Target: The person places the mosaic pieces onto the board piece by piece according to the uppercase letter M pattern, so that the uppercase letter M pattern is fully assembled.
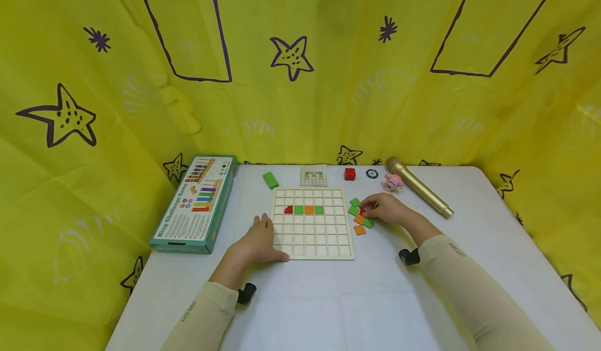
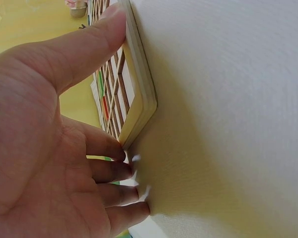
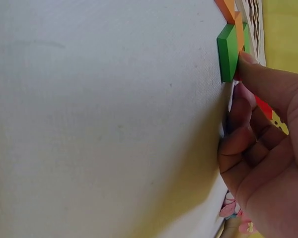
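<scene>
A pale wooden grid board lies mid-table, with a row of tiles set in it: a rounded red tile, a green one, an orange one and another green one. My left hand rests at its left side, fingers extended, the thumb over the near edge. To the board's right, my right hand pinches a small red tile between thumb and fingertips, largely hidden by them. Around those fingertips lie loose green tiles and orange tiles.
Behind the board are a pattern card, a green block, a red cube and a small round disc. A pink figurine and a gold microphone lie back right. A game box sits at left.
</scene>
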Demonstrator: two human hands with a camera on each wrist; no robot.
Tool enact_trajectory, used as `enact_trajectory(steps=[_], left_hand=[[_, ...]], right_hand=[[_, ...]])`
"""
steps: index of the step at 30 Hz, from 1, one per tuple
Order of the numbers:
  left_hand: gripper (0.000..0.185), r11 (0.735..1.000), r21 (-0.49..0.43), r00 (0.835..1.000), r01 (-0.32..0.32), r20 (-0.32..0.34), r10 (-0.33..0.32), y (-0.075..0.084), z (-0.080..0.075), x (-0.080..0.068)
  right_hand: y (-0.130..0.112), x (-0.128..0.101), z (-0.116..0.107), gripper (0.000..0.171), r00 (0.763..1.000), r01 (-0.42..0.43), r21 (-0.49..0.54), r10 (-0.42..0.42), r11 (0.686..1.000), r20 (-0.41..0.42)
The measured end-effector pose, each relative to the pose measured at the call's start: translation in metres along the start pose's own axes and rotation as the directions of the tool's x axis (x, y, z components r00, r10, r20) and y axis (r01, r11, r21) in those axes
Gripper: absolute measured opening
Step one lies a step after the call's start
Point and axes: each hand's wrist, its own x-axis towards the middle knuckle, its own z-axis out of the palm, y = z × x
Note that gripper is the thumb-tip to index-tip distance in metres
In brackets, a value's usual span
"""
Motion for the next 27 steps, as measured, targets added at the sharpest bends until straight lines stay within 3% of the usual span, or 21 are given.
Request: enact_trajectory(steps=[9,20,27], left_hand=[[0.117,1.000,-0.003,1.000,-0.001,0.000,0.001,0.0007,-0.0011,-0.0003],[0.117,0.999,-0.028,1.000,0.021,0.001,-0.021,0.0024,-0.0027,-0.0025],[0.117,0.999,-0.039,1.000,0.022,0.001,-0.022,0.0046,-0.0037,-0.0042]], right_hand=[[-0.0066,0.0040,0.0005,0.018,0.998,-0.050,-0.001,0.050,0.999,0.036],[-0.0030,-0.0014,0.0053,0.017,0.998,-0.033,0.013,0.033,0.999,-0.046],[-0.0012,-0.0024,0.0052,0.019,0.997,-0.062,0.055,0.065,0.997,-0.050]])
